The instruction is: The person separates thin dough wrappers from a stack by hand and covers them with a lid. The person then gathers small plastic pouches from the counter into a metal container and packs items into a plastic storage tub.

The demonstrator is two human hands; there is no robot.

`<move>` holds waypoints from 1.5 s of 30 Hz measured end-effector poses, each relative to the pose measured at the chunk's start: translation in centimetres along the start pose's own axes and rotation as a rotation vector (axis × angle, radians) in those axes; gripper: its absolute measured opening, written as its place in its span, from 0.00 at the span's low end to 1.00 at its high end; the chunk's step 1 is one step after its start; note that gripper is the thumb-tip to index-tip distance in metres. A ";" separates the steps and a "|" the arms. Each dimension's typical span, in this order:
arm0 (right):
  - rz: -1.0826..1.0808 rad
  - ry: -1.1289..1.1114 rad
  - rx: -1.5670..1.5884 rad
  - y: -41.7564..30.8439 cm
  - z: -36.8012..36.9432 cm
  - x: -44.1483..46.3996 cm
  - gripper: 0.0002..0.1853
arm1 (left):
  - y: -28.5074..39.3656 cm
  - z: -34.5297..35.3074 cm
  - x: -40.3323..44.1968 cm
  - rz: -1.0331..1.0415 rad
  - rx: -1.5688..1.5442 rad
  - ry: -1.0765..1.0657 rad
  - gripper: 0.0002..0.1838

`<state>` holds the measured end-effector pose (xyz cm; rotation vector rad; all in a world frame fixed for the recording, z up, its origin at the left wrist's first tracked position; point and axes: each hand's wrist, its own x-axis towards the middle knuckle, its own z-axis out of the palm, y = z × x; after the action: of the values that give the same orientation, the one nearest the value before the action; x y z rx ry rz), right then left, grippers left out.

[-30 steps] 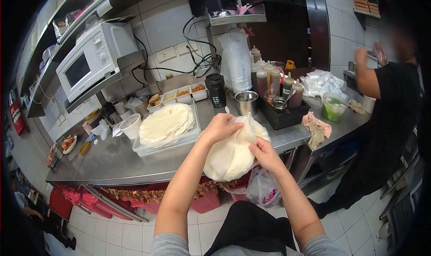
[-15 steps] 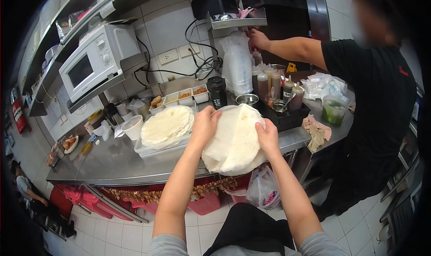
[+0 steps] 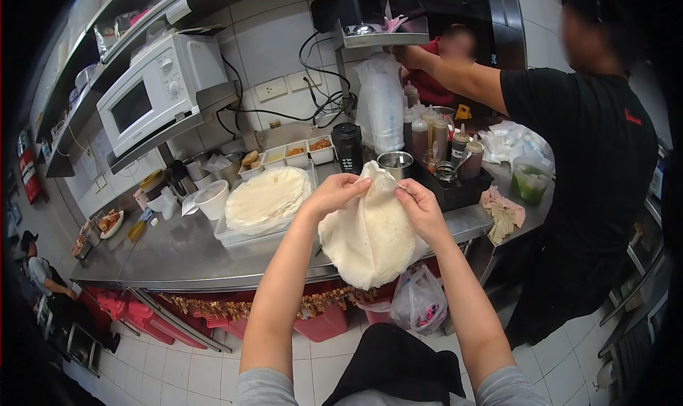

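Note:
Between my two hands hang thin, round, pale wrappers (image 3: 370,239), more than one layer, with a fold running down the middle. My left hand (image 3: 340,194) pinches their upper left edge between thumb and fingers. On the upper right edge, my right hand (image 3: 421,208) grips with thumb and fingertips. The held wrappers droop in front of the counter's edge. To the left, a stack of similar wrappers (image 3: 269,194) lies in a clear plastic tray (image 3: 245,236). Just beyond my hands stands a round metal tin (image 3: 395,164).
On the steel counter (image 3: 192,255) stand a white tub (image 3: 211,199), a black tumbler (image 3: 347,148), food containers (image 3: 295,151) and sauce bottles (image 3: 439,137) in a black tray. A co-worker in black (image 3: 583,143) reaches across at right; another person in red (image 3: 427,86) is behind the counter.
My hands have come closer together at the wrappers' top edge, and the wrappers now hang lower and more gathered. A person in red has come into view at the back.

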<state>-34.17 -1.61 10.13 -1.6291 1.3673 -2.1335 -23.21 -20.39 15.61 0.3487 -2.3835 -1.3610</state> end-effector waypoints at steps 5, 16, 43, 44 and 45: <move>0.038 0.092 0.026 -2.0 -2.2 1.3 0.14 | 1.2 0.3 0.1 -0.011 0.067 -0.057 0.22; 0.150 0.101 -0.553 -0.5 -2.6 3.2 0.20 | 3.6 0.9 -1.4 0.157 0.260 0.169 0.13; 0.092 -0.005 -0.932 -6.9 -0.2 2.7 0.25 | 4.4 3.2 -1.8 0.447 0.492 0.338 0.13; 0.079 0.069 -0.928 -6.6 0.0 2.6 0.20 | 4.4 3.3 -1.7 0.503 0.528 0.371 0.13; 0.063 0.101 -0.893 -6.1 0.0 2.6 0.18 | 4.5 3.2 -1.9 0.486 0.518 0.371 0.13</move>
<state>-32.84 0.46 16.29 -1.6520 2.5991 -1.6510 -23.03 -14.94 17.70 0.1215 -2.2604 -0.4168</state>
